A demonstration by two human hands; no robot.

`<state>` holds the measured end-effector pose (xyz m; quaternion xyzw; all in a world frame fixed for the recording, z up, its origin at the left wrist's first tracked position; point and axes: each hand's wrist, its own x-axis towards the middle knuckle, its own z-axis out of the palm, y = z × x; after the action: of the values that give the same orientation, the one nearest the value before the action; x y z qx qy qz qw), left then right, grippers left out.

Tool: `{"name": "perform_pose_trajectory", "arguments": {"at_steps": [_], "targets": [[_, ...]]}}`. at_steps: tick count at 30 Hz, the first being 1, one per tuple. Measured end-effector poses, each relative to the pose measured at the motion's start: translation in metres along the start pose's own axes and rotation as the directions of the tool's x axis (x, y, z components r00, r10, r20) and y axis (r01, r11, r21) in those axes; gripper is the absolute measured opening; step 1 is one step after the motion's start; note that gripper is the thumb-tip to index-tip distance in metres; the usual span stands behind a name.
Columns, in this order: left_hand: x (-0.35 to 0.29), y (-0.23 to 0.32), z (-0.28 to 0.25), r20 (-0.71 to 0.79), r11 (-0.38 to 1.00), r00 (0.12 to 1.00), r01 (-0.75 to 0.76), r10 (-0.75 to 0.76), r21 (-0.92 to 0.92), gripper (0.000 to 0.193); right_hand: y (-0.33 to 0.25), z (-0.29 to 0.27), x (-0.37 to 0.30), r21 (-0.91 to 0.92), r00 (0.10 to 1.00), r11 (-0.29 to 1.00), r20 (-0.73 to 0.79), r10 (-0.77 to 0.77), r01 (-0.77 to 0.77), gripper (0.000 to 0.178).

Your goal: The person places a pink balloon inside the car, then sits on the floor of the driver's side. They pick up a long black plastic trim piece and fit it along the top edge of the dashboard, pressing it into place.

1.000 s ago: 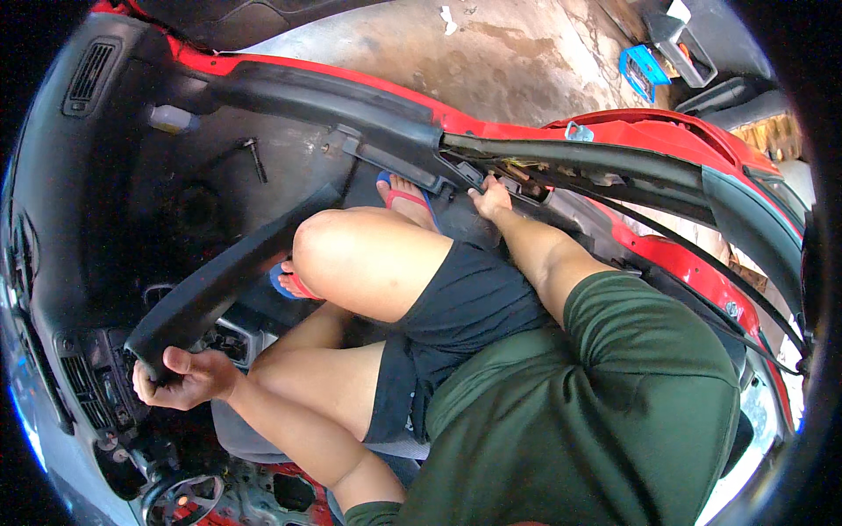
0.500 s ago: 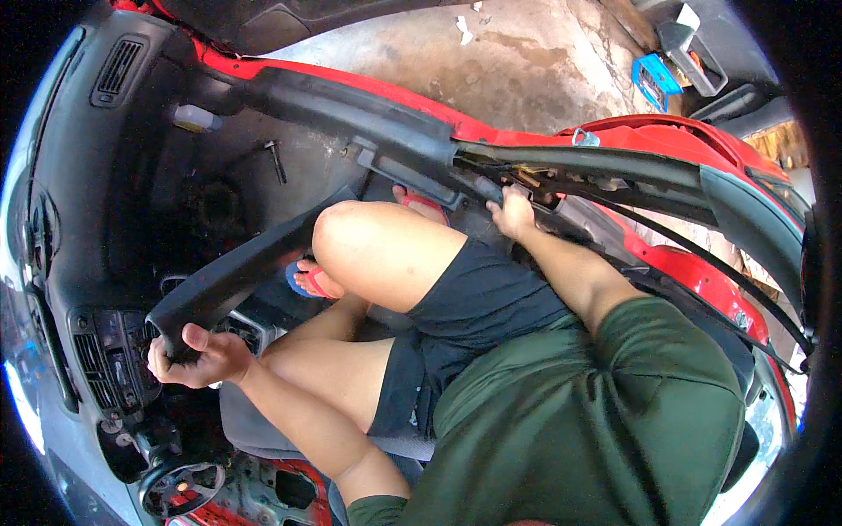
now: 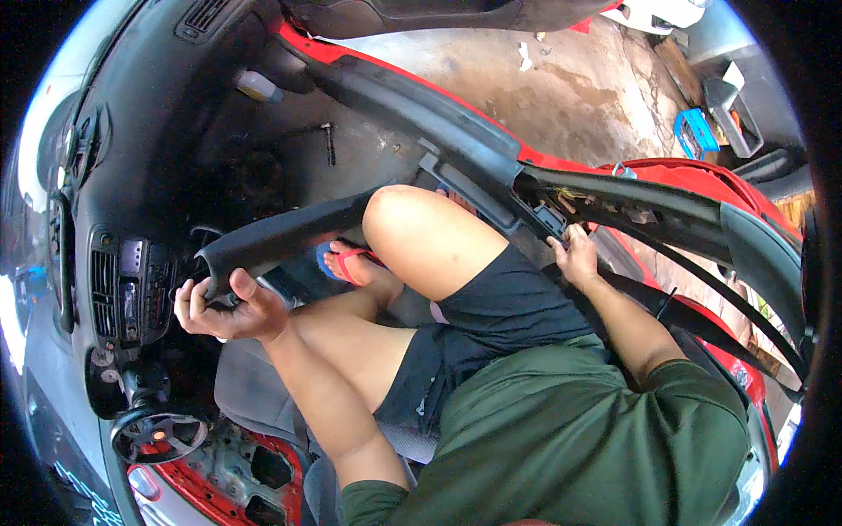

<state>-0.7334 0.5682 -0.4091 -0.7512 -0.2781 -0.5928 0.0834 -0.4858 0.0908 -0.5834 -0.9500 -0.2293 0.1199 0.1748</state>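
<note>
While keeping the long dark panel [image 3: 289, 232] left of the raised knee [image 3: 395, 215], loosens the left hand [image 3: 250, 309] by the panel's left end, with thumb [image 3: 243, 285] and fingers [image 3: 188, 300] now apart, likely giving lighter support. Keeps the right hand [image 3: 578, 255] at the black sill trim [image 3: 548, 215]; cannot tell if clamped.

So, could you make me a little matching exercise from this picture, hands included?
1. left hand
2. right hand
3. hand tool
4. crate

A. lying on the car floor
B. beside the door pillar
C. blue
D. at one end of a long black panel

Pairs: 1-D, 2-B, 3-A, 4-C
</note>
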Motion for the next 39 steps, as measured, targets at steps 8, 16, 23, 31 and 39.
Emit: {"name": "perform_pose_trajectory", "arguments": {"at_steps": [8, 16, 23, 31, 39], "targets": [[-0.008, -0.011, -0.012, -0.008, 0.989, 0.989, 0.149, -0.149, 0.002, 0.068, -0.001, 0.026, 0.04, -0.12, 0.952, 0.987, 0.273, 0.14, -0.111, 0.038], [-0.001, -0.006, -0.001, 0.061, 0.983, 0.987, 0.155, -0.15, -0.096, 0.069, 0.002, 0.045, 0.052, -0.132, 0.98, 0.985, 0.148, 0.13, -0.111, 0.038], [-0.003, -0.016, 0.004, 0.086, 0.998, 0.996, 0.004, 0.001, -0.062, 0.068, -0.056, 0.021, 0.08, -0.335, 0.848, 0.939, 0.474, 0.237, -0.075, 0.05], [0.0, -0.003, 0.024, 0.096, 0.984, 0.988, 0.132, -0.121, -0.122, 0.068, -0.108, 0.08, 0.184, 0.132, 0.937, 0.932, 0.135, 0.321, -0.339, 0.07], [-0.002, 0.001, 0.042, 0.115, 0.986, 0.984, 0.144, -0.135, -0.081, 0.074, -0.084, 0.128, 0.19, 0.57, 0.76, 0.551, 0.224, 0.61, -0.61, 0.07]]}}
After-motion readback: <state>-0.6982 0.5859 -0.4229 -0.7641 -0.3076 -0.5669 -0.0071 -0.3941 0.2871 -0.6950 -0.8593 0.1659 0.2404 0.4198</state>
